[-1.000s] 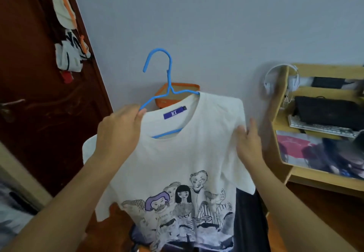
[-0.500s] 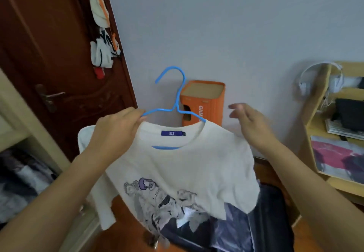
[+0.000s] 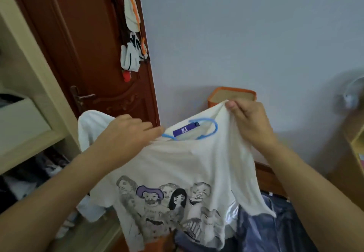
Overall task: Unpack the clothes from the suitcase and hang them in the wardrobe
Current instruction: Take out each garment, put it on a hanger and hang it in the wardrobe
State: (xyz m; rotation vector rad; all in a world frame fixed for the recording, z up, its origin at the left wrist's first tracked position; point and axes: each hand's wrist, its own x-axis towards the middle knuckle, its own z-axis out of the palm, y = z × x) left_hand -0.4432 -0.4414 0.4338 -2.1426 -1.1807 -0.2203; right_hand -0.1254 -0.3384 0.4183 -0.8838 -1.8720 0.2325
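1. Shirt first, from the head view: the white T-shirt (image 3: 189, 165) is hanging in the air in front of us, its cartoon print facing us and its purple neck label showing.
2. We are gripping its left shoulder with our left hand (image 3: 126, 133), fingers curled over the cloth right at the collar edge, where the blue hanger (image 3: 206, 131) is poking out.
3. Our right hand (image 3: 250, 121) is pinching the right shoulder seam between thumb and bent fingers, lifting that corner above the collar.
4. The hanger is sitting inside the neck opening, with only a curved blue stretch showing; we cannot tell where its hook is.
5. Below the shirt's hem, dark blue clothes (image 3: 275, 230) are lying at the lower right; what is holding them is not clear.
6. To the left, the wardrobe (image 3: 35, 98) is standing open with pale shelves and dark garments lower down.
7. Behind it, a reddish-brown door (image 3: 88, 44) is carrying hung white items (image 3: 132, 41).
8. An orange box (image 3: 232, 96) is standing against the pale wall (image 3: 246, 35), just behind our right hand.
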